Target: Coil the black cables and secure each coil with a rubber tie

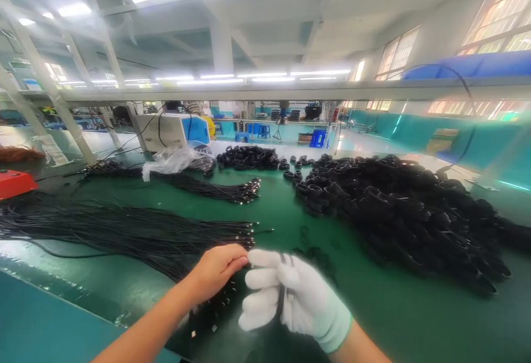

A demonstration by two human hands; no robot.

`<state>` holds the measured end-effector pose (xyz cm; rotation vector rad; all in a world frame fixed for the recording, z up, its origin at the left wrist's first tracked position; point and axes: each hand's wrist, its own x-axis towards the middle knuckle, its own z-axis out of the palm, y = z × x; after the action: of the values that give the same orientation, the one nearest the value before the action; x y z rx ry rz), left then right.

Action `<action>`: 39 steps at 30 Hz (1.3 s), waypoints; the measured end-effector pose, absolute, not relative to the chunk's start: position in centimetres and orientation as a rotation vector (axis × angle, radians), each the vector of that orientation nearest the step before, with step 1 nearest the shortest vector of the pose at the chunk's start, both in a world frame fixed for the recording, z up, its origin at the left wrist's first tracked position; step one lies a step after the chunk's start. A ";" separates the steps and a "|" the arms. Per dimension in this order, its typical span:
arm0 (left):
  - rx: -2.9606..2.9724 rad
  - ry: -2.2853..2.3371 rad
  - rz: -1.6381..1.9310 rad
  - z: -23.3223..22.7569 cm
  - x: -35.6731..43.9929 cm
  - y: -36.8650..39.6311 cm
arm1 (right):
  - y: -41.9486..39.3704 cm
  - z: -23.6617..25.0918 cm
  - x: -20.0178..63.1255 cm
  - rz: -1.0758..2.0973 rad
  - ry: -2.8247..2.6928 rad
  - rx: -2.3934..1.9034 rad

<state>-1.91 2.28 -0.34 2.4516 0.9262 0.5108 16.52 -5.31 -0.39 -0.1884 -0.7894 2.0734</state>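
Bare and closed in a pinch, my left hand [224, 266] meets the index fingertip of my right hand; what it pinches, if anything, is too small to make out. My right hand [298, 296] wears a white knitted glove. A thin black cable [281, 299] runs down across its palm, held under the thumb, and the other fingers are half curled. Behind and to the left of my hands lies a bundle of long black cables [124, 224] with small shiny metal connector ends. Several more connector tips show below my left wrist.
A large heap of coiled black cables [398, 202] covers the right of the green tabletop [274, 197]. Farther back are a second cable bundle [215, 188], a clear plastic bag [174, 161], a smaller heap of coils [249, 157] and a white-and-blue machine [166, 130]. A red device [16, 183] stands at left.
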 end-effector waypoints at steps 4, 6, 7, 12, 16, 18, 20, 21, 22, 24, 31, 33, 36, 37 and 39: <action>2.754 1.201 0.394 -1.7 -2.0 -0.5 | -4.6 0.6 17.6 1.943 -0.734 -0.257; 2.849 1.206 0.375 -1.9 -1.3 -2.7 | -4.3 0.7 17.6 1.899 -0.725 -0.288; 2.886 1.171 0.379 -1.9 -0.9 -3.7 | -4.2 0.6 17.6 1.877 -0.723 -0.319; 2.969 1.014 0.546 0.0 0.0 -4.6 | -4.5 -0.7 16.8 1.847 -0.778 -0.588; 2.829 0.875 0.596 3.4 -1.1 -1.7 | -5.3 -1.6 16.1 2.120 -0.924 -0.431; 2.627 0.822 0.540 4.3 -1.3 -0.4 | -5.6 -1.9 15.7 2.223 -0.916 -0.347; 2.359 0.757 0.490 4.1 -1.1 0.6 | -5.9 -2.3 15.3 2.289 -0.869 -0.303; 2.236 0.725 0.483 3.5 -1.0 1.0 | -6.0 -2.4 15.2 2.304 -0.841 -0.284; 2.141 0.701 0.487 2.8 -0.9 1.3 | -6.0 -2.5 15.1 2.301 -0.817 -0.267; 2.090 0.713 0.518 1.1 -0.9 2.2 | -5.9 -2.2 15.1 2.238 -0.781 -0.241; 2.697 1.147 0.486 -1.7 -2.3 1.8 | -4.3 0.6 17.3 1.846 -0.683 -0.247; 2.808 1.186 0.482 -1.6 -1.7 -0.3 | -3.9 0.8 17.8 1.747 -0.722 -0.382; 2.887 1.133 0.532 -1.4 -0.3 -3.4 | -3.6 0.3 17.9 1.670 -0.751 -0.524; 2.904 1.109 0.553 -1.4 0.2 -4.0 | -3.6 0.1 17.7 1.665 -0.755 -0.559; 2.934 1.073 0.599 -1.2 0.5 -4.3 | -3.9 -0.4 17.3 1.689 -0.779 -0.628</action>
<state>0.49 -4.31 -1.23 2.9344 1.0725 0.5990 17.29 -3.92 -0.38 -0.6284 -0.7787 1.6894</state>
